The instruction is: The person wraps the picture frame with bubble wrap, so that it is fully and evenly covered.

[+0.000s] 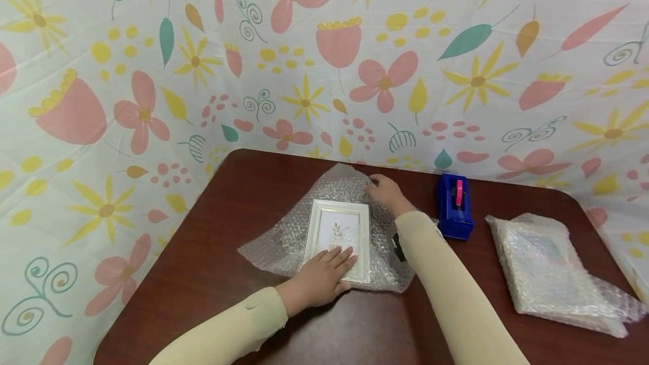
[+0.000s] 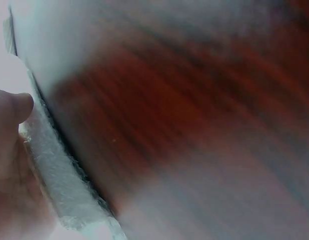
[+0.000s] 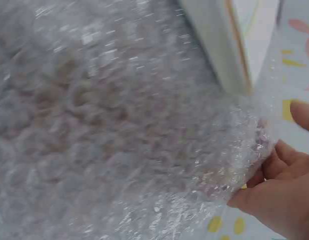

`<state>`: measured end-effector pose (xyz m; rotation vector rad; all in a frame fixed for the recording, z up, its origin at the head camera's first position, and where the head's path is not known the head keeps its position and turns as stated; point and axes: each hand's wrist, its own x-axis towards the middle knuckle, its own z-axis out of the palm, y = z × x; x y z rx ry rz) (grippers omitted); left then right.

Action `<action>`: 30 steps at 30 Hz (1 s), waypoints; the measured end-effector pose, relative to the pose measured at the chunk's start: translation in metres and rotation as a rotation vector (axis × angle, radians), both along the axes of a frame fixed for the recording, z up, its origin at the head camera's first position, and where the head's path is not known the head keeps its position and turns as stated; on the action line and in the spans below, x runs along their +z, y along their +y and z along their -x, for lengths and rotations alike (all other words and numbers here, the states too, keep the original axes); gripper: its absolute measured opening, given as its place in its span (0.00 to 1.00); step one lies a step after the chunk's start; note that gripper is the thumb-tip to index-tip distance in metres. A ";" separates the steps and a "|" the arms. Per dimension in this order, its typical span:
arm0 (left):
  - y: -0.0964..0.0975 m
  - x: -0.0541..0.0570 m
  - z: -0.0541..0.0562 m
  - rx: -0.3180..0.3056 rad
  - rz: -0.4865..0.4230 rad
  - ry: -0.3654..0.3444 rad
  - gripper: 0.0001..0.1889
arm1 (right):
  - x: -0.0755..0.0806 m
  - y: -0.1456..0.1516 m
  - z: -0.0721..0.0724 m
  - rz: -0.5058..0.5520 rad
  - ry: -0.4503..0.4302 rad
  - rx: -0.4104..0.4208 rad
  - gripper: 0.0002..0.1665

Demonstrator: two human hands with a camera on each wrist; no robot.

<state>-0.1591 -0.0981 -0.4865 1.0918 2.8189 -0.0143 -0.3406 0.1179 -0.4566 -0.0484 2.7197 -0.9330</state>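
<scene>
A white picture frame [image 1: 337,223] with a gold inner line and a leaf print lies face up on a sheet of bubble wrap [image 1: 284,241], which spreads out beyond its sides. My left hand [image 1: 319,279] rests flat across the frame's lower part, fingers extended over the picture. At the sheet's far right edge, my right hand [image 1: 386,191] pinches the bubble wrap. The right wrist view shows fingers [image 3: 282,187] holding that edge close to a corner of the frame. In the left wrist view the thumb [image 2: 23,107] shows at the left edge, beside blurred wrap.
Right of the right forearm stands a blue tape dispenser [image 1: 454,216] with a pink roll hub. Farther right lies a bundle in bubble wrap [image 1: 547,275], its contents blurred. The dark wooden table [image 1: 228,201] meets a flower-patterned cloth [image 1: 304,134] behind and at the left.
</scene>
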 end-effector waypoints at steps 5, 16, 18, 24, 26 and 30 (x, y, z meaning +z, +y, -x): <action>0.002 0.000 0.000 -0.021 0.046 0.074 0.31 | 0.017 -0.006 -0.004 0.106 -0.031 0.053 0.44; 0.006 -0.003 -0.001 -0.053 0.021 0.181 0.30 | 0.030 -0.031 -0.008 0.011 0.123 0.194 0.17; 0.005 -0.004 -0.002 -0.057 0.033 0.190 0.30 | 0.033 -0.036 -0.011 0.007 0.135 0.228 0.25; 0.002 -0.009 -0.003 -0.086 0.023 0.227 0.29 | 0.038 -0.048 -0.024 0.015 0.168 0.338 0.27; 0.002 -0.010 -0.003 -0.094 0.013 0.237 0.29 | 0.038 -0.051 -0.028 -0.004 0.189 0.359 0.25; 0.001 -0.009 -0.002 -0.094 0.002 0.227 0.29 | 0.038 -0.053 -0.034 0.002 0.151 0.352 0.27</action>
